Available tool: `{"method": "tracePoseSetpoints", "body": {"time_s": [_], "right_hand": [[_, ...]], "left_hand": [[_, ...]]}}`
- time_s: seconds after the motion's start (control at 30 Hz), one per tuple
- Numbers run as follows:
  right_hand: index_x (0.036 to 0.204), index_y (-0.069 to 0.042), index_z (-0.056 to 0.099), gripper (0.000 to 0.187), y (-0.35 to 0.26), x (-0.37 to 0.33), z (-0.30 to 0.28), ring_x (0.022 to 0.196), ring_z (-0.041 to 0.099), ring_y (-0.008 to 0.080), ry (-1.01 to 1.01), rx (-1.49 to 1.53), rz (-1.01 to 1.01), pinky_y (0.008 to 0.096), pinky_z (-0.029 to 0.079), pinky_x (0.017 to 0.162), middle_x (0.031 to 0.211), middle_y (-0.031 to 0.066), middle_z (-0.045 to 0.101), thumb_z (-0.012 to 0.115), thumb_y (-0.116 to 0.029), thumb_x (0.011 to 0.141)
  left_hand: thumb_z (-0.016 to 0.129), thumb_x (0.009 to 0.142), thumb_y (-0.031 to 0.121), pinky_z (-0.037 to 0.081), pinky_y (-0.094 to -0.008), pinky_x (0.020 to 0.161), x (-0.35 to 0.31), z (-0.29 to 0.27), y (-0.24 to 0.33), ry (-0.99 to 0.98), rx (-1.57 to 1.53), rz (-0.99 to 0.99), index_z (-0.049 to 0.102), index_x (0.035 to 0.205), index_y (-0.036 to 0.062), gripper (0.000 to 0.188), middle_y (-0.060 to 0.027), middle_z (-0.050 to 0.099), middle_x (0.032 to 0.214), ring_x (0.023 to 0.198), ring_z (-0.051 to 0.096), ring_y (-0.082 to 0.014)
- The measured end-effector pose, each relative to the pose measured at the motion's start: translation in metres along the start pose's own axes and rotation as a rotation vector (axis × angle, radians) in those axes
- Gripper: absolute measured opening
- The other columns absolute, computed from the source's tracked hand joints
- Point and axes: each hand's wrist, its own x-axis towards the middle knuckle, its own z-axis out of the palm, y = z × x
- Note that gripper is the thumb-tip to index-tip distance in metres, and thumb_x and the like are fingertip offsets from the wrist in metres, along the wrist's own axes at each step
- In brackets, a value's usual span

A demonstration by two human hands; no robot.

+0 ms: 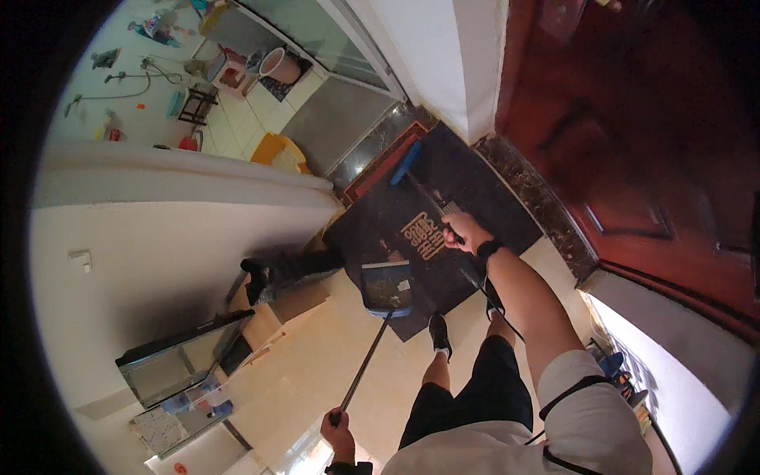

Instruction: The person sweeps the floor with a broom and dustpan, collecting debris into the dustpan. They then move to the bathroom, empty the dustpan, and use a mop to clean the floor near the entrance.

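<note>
My right hand (469, 232) is closed around the dark handle of a broom, with the arm stretched forward over a dark doormat (364, 224). The broom's blue head (404, 165) rests at the mat's far edge, beside a reddish-brown strip. Lower left, my left hand (338, 432) grips the end of a long-handled dustpan. Its blue-edged dark pan (386, 286) lies on the near left part of the mat, with a small pale scrap and some fine bits in it. A gap separates the broom head from the pan.
A dark red door (633, 158) stands on the right. Far left, a doorway opens on a tiled room with a yellow bin (279, 153) and a pink bucket (280, 66). Along the left wall are a black bag (293, 273) and a television (186, 356). My feet are at the mat's near edge.
</note>
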Motion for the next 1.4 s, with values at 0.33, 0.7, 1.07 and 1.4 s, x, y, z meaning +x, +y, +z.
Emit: {"method": "tracePoseSetpoints", "body": {"time_s": [0.33,0.7,1.07,1.4], "right_hand": [[0.069,-0.009,0.051,0.030,0.074,-0.160,-0.154,0.042,0.047,0.0172,0.379,-0.093,0.061,0.0339,0.044,0.044,0.054,0.0059,0.050,0.059,-0.027,0.092],[0.082,-0.007,0.054,0.021,0.055,-0.157,-0.122,0.040,0.043,0.0147,0.017,-0.390,-0.102,0.0309,0.038,0.041,0.052,0.0045,0.046,0.049,-0.020,0.098],[0.076,-0.009,0.050,0.028,0.058,-0.089,-0.147,0.044,0.045,0.0161,0.214,-0.042,0.022,0.0356,0.049,0.051,0.057,0.0049,0.048,0.059,-0.029,0.093],[0.095,0.001,0.064,0.022,0.077,-0.292,-0.200,0.043,0.053,0.0168,0.428,-0.367,0.088,0.0345,0.050,0.041,0.061,0.0085,0.056,0.056,-0.019,0.091]], "left_hand": [[0.073,0.084,0.003,0.049,-0.0274,0.077,0.003,0.037,0.039,-0.026,0.012,0.007,0.068,0.097,-0.0004,0.015,-0.0016,0.065,0.087,0.079,0.058,-0.0117],[0.069,0.087,0.000,0.048,-0.0258,0.080,-0.015,0.064,0.078,-0.016,-0.048,-0.025,0.067,0.101,0.0007,0.014,-0.0005,0.064,0.092,0.084,0.057,-0.0108],[0.070,0.085,0.000,0.048,-0.0253,0.077,-0.009,0.071,0.090,-0.014,0.018,0.064,0.068,0.099,0.0009,0.014,0.0008,0.064,0.088,0.081,0.058,-0.0104],[0.070,0.085,0.001,0.048,-0.0265,0.082,-0.012,0.068,0.075,-0.028,-0.039,-0.014,0.068,0.101,0.0003,0.015,-0.0018,0.066,0.092,0.087,0.059,-0.0115]]}}
